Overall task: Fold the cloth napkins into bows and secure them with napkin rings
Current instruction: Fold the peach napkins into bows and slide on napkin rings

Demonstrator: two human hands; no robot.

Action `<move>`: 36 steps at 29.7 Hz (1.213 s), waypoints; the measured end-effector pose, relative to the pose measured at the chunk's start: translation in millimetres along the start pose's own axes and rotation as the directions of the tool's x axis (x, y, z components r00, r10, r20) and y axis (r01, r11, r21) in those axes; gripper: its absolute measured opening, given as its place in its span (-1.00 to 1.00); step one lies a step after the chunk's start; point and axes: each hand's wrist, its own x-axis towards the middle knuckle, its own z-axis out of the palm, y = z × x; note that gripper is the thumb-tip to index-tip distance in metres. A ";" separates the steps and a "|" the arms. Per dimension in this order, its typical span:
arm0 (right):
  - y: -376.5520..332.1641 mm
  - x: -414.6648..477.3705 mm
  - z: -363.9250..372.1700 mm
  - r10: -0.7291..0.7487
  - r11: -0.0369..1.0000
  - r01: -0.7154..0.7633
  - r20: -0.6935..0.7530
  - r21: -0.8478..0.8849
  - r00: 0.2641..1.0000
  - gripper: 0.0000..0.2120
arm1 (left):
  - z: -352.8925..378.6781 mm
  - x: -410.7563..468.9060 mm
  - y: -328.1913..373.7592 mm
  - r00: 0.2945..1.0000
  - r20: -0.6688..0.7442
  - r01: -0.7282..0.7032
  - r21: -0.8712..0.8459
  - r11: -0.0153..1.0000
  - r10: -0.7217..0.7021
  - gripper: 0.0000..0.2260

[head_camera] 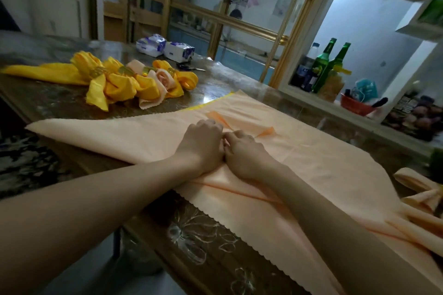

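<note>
- We see a peach napkin (119, 136) spread flat over the middle of the table (60, 100), one corner pointing left and its scalloped edge running toward the near right.
- Our left hand (201, 141) and right hand (242, 151) sit side by side at the centre of this cloth, knuckles touching.
- The fingers of both hands are curled down and pinch the fabric. Raised creases run out from under them to the far side, and another runs toward the near right.
- A thin yellow strip (215, 103) shows along the napkin's far edge.
- On the far left lies a pile of finished bows (115, 81), yellow and peach, each held by a gold napkin ring (97, 72).
- A flat yellow napkin (43, 72) stretches left from that pile.
- Another peach bow (419, 191) rests at the near right edge.
- Beyond the pile, two tissue packs (165, 48) stand at the far side, with scissors (189, 67) just to the right of them.
- On the right, a white shelf unit holds two green bottles (323, 62) and a red bowl (357, 105).
</note>
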 end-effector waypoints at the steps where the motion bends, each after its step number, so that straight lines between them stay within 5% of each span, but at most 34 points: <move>1: 6.7 4.9 6.1 0.028 1.000 -0.028 0.023 0.008 0.999 -0.67 | 6.5 -5.9 6.6 0.999 0.045 -0.004 0.006 1.000 0.004 -0.78; 4: 18.7 56.3 4.3 0.049 0.998 -0.048 -0.034 0.045 0.998 -0.69 | 8.7 -0.5 4.8 0.999 0.044 0.011 0.038 0.999 -0.012 -0.75; 10: 51.7 98.5 5.4 0.369 0.923 -0.360 -0.045 0.135 0.928 -0.47 | 2.2 4.1 -1.0 1.000 0.019 0.017 0.026 0.999 -0.018 -0.79; 20: 149.7 5.0 -13.2 0.540 0.841 -0.531 -0.104 0.107 0.835 -0.53 | -1.6 9.7 -12.7 0.999 -0.019 0.040 -0.018 0.999 -0.040 -0.77; 24: 169.5 -63.7 -30.5 0.622 0.777 -0.616 -0.015 0.131 0.783 -0.58 | -1.1 4.6 -10.9 0.997 -0.016 0.071 -0.103 0.992 -0.073 -0.78; 28: 158.0 -112.5 -26.7 0.442 0.897 -0.428 -0.247 0.112 0.862 -0.69 | 3.7 3.7 -8.8 0.996 -0.037 0.083 -0.075 0.994 -0.086 -0.79; 32: 95.3 -136.4 -21.5 0.164 0.927 -0.137 -0.050 0.350 0.985 -0.73 | 2.0 3.9 -5.5 0.988 -0.117 0.092 -0.068 0.993 -0.099 -0.77; 36: 73.4 -138.0 -12.0 -0.002 0.969 0.012 -0.043 0.247 0.999 -0.60 | -3.8 -1.0 -4.0 0.981 -0.186 0.030 -0.121 0.992 -0.053 -0.75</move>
